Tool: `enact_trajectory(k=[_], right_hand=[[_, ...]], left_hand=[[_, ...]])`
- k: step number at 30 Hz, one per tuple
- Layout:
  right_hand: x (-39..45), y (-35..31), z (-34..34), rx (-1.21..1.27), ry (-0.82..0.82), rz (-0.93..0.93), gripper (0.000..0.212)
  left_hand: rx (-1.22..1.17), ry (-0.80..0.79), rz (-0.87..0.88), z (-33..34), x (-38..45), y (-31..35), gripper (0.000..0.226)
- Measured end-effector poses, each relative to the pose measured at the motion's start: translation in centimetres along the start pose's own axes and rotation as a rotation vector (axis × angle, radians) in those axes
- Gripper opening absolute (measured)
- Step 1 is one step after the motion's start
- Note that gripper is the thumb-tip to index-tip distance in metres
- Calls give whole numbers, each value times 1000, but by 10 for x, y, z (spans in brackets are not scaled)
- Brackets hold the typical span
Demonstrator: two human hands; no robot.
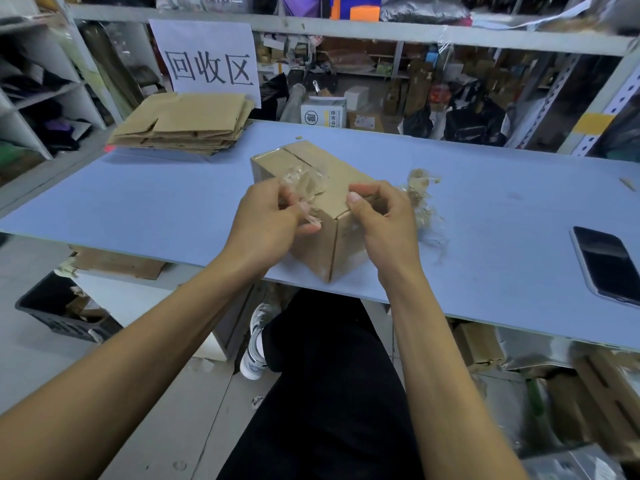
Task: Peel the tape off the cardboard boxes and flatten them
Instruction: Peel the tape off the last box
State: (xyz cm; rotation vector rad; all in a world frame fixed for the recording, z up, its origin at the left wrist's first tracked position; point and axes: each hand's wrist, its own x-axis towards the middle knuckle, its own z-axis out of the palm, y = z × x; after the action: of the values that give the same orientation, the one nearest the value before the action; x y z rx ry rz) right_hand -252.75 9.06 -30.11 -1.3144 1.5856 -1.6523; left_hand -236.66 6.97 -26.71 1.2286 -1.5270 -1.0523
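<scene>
A: Where's the box?
B: The cardboard box [313,188] sits on the blue table [138,195], near the front edge, one corner poking toward the person. It's still a full box shape, top flaps down.

A: And the tape?
B: A clear strip of tape [304,183] is half off the top, all crinkly. The left hand [268,220] pinches it w/ thumb & fingers, right by the box's near top corner.

A: What abt the other hand?
B: The right hand [381,216] curls round the box's right top edge, thumb on the top, fingers over the side. It holds the box.

A: Anything next to it?
B: Yep. A messy wad of peeled tape [424,199] lies on the table just right of the box, close behind the right hand. Far left at the back there's a stack of flat cardboard [187,124]. A phone [606,261] lies face up on the right, well apart from the box, near the table's front edge.

A: And further back?
B: A white sign [207,60] w/ big black letters hangs on the shelf behind the flat stack. Shelves [346,29] w/ lots of stuff are behind the table. Under the table, a black crate [59,313] sits on the floor at left.
</scene>
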Motion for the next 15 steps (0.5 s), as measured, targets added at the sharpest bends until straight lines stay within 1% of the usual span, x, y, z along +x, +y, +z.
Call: enact_trajectory(k=[3, 4, 5, 6, 7, 8, 9, 11, 12, 13, 15], right_hand=[[-1, -8, 1, -53, -56, -24, 29], [-1, -10, 3, -74, -85, -36, 31], [-3, -12, 5, -99, -101, -42, 24], [-6, -13, 7, -145, -113, -40, 10], [-9, -14, 9, -222, -130, -59, 14], [-12, -13, 10, -299, -149, -92, 31], [-14, -11, 11, -351, -157, -120, 40], [-13, -13, 11, -393, -172, -155, 42], [-11, -13, 9, -392, -182, -158, 41], [-8, -12, 8, -389, -197, -155, 39], [-6, -13, 6, -398, -219, -145, 40]], left_hand=[[110, -51, 104, -7, 4, 0, 23], [114, -71, 130, -10, 7, 2, 26], [108, -71, 166, -12, 10, 7, 26], [103, -54, 209, -14, 15, 9, 27], [112, -16, 248, -17, 21, 13, 27], [124, 29, 279, -20, 28, 18, 27], [133, 69, 294, -23, 35, 22, 29], [161, 137, 315, -25, 51, 28, 29], [227, 165, 367, -25, 57, 30, 28], [341, 159, 463, -24, 61, 30, 23], [625, 11, 670, -17, 61, 27, 16]])
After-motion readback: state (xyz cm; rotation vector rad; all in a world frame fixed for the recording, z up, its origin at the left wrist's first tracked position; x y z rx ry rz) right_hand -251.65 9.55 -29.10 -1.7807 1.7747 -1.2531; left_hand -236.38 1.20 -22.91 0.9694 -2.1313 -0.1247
